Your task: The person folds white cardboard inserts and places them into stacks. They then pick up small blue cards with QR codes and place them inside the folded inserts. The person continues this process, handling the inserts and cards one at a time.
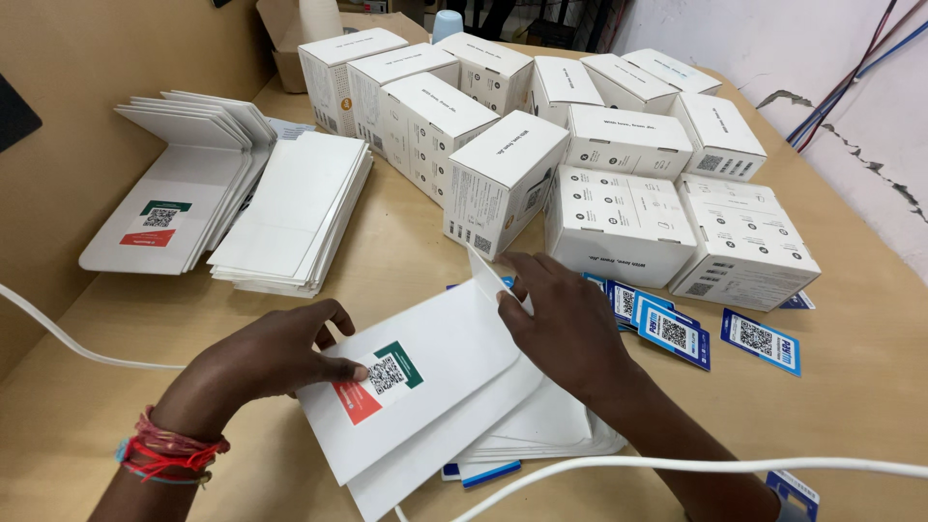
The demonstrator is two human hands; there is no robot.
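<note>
A big tan table [406,261] fills the scene. On its far side stands a crowd of white boxes [541,145], packed close and touching each other. At the far left, a pile of flat white sheets [295,208] lies next to a fanned stack of folded white cards [179,179], which leans on a brown wall; the front card has a green and red sticker with a square code. Near the middle, the top white folder [435,372] lies on a small pile of more white folders [541,430]. It has a green and red sticker [379,379] too. The left hand [266,362] lies on the left edge of this folder, fingers bent, with the thumb pressing down right beside the sticker. The right hand [565,319] rests on the far right part of the folder, and its fingers pinch the folder's pointed flap, which sticks up. To the right of that hand, some small blue cards [710,333] lie spread on the table, just in front of the boxes. A thin white cable [696,466] runs across the near side. Red thread bands [169,454] go around the left wrist.
</note>
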